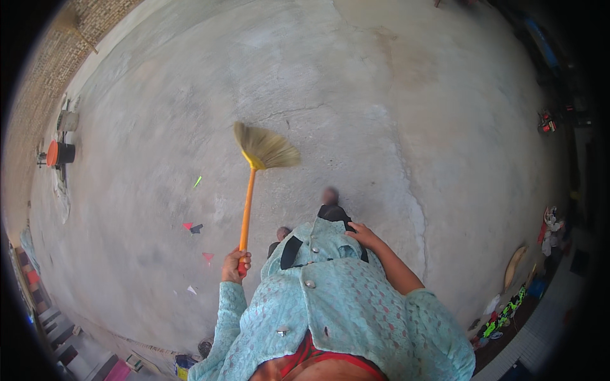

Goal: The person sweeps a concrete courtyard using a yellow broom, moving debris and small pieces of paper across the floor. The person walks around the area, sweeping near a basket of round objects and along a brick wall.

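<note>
A broom with a fan of straw-coloured bristles (270, 146) and an orange handle (247, 209) reaches out ahead of me to the left. My left hand (236, 265) is wrapped round the handle's lower end. The bristles are at the concrete floor (330, 82), slightly blurred. My right hand (364, 235) lies on the front of my pale blue jacket near my thigh, fingers extended, with nothing seen in it. Left of the broom lie small scraps: a green one (197, 181), a red one (187, 225) beside a dark one (197, 228), a pink one (208, 258) and a white one (191, 289).
An orange-and-black bucket (61, 153) stands at the far left, near a brick wall (35, 82). Cloth in bright green and black (505, 314) is heaped along the right edge, near a curved tan piece (513, 268). My feet show below the broom head.
</note>
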A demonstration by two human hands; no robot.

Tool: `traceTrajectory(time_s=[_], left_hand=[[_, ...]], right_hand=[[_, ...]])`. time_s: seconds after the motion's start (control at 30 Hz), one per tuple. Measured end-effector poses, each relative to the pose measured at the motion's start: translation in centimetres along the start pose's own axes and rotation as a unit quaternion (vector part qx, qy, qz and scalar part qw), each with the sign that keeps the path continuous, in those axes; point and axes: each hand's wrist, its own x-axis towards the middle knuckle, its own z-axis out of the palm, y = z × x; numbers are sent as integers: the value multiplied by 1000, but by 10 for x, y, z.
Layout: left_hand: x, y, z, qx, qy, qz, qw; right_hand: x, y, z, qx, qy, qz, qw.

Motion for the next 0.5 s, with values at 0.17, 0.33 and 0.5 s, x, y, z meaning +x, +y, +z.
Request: traceTrajectory(time_s=[0.17,0.33,0.5], left_hand=[[-36,10,-20,17,97,95,991],[-71,20,-5,-1,119,175,977],[-96,21,21,-5,44,202,978]], right_hand=[[11,-7,-4,-50,-24,2,998],[16,-2,-8,-48,-18,-7,999],[17,1,-11,-37,1,-4,999]])
